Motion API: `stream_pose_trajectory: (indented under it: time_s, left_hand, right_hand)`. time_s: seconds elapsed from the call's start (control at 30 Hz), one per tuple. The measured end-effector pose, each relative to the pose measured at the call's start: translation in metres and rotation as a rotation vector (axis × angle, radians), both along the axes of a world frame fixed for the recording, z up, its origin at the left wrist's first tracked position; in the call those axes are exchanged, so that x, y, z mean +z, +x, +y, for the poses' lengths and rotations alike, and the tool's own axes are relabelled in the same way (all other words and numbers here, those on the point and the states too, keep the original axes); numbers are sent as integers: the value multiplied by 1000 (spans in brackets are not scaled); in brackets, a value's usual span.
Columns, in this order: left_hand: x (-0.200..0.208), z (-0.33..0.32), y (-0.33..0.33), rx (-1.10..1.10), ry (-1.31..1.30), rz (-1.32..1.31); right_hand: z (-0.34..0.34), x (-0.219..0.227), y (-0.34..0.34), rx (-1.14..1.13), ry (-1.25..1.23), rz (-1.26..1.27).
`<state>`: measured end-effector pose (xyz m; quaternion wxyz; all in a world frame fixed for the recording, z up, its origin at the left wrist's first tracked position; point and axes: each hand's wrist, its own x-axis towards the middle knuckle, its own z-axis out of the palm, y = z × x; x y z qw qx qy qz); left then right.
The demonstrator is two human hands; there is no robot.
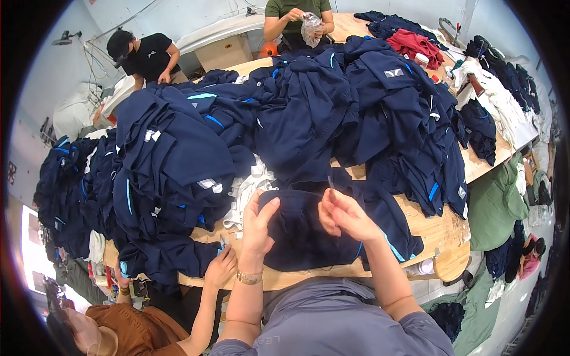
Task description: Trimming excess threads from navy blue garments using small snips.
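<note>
A navy garment piece (309,228) hangs spread in front of me over the table's near edge. My left hand (260,222) grips its upper left edge, thumb on top and fingers behind the cloth. At the cloth's upper right is my right hand (347,216), fingers curled in a pinch. A thin, pale, pointed tool (331,181) sticks up from those fingers; its kind is too small to tell. Beside it on the right lies more navy cloth (389,222) with a light blue strip.
Large heaps of navy garments (178,136) cover much of the wooden table (442,222). White cloth (252,190) lies near my left hand. On my left, a co-worker's hand (221,267) holds a small tool near navy cloth. Two more people work across the table.
</note>
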<state>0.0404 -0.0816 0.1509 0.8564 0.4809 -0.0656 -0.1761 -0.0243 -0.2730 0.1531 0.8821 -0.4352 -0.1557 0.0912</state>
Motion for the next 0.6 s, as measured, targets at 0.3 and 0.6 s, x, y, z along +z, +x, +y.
stream_pose_trajectory:
  time_s: [0.3,0.6]
  left_hand:
    - [8,0,-5,24,138,-31]
    - [15,-2,-9,41,222,-139]
  right_hand:
    - [13,-4,3,-737,-1300,-412]
    - [10,1,5,-707,-1502,-540]
